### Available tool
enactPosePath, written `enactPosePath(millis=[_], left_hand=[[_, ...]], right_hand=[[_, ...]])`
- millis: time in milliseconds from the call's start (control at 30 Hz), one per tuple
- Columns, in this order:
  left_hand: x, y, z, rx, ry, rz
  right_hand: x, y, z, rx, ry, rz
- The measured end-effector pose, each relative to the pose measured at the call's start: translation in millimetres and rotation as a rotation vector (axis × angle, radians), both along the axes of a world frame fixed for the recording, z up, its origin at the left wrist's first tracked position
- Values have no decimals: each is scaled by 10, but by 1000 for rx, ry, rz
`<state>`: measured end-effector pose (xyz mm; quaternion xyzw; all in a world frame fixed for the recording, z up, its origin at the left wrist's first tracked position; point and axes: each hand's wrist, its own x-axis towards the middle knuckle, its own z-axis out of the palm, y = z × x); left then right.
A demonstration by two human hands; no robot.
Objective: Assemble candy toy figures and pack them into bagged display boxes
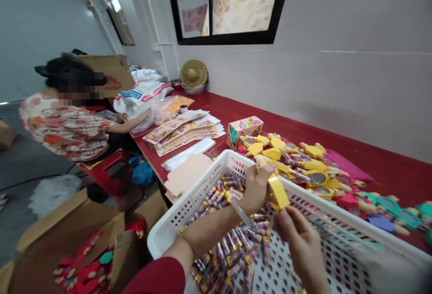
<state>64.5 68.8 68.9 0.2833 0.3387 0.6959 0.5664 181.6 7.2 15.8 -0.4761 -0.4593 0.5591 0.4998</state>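
A white basket (189,208) at 6 o'clock holds small tubes (224,244). The left hand (257,189) pinches a yellow toy (277,193) in its fingers; the right hand (301,242) curls narrowly beneath it.

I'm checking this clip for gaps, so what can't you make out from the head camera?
All in the head view:
The yellow plastic piece: one end hidden by the left hand.
The small capped tubes: labels too small to read.
The white plastic basket: near end cut off by the bottom edge.
The red toys in the cardboard box: partly cut off by the bottom edge, partly hidden by a flap.
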Motion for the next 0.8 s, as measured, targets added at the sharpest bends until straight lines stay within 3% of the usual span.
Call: enactPosePath(millis=[33,100,267,367,433,500,567,600,667,733,800], left_hand=[[16,14,4,0,-8,34],[58,3,25,17,-21,35],[80,-224,150,99,-44,-189],[12,-285,217,137,18,-279],[-23,-237,242,107,81,-180],[-20,-159,262,71,122,-68],[20,-112,285,32,96,-56],[47,-111,298,20,63,-79],[91,-150,318,42,-33,-163],[102,-209,324,142,-110,-321],[68,-238,316,200,-167,-511]], right_hand=[[27,7,-10,69,-100,-113],[80,-11,-73,109,-158,-142],[113,-182,-286,-21,5,190],[95,-187,-245,-118,153,385],[118,-109,-151,-79,74,278],[176,-16,-76,45,-197,-45],[249,28,-76,100,-356,-206],[280,20,-111,76,-317,-159],[314,-56,-226,-26,-90,81],[298,-174,-346,-104,103,274],[238,-266,-405,-127,150,385]])
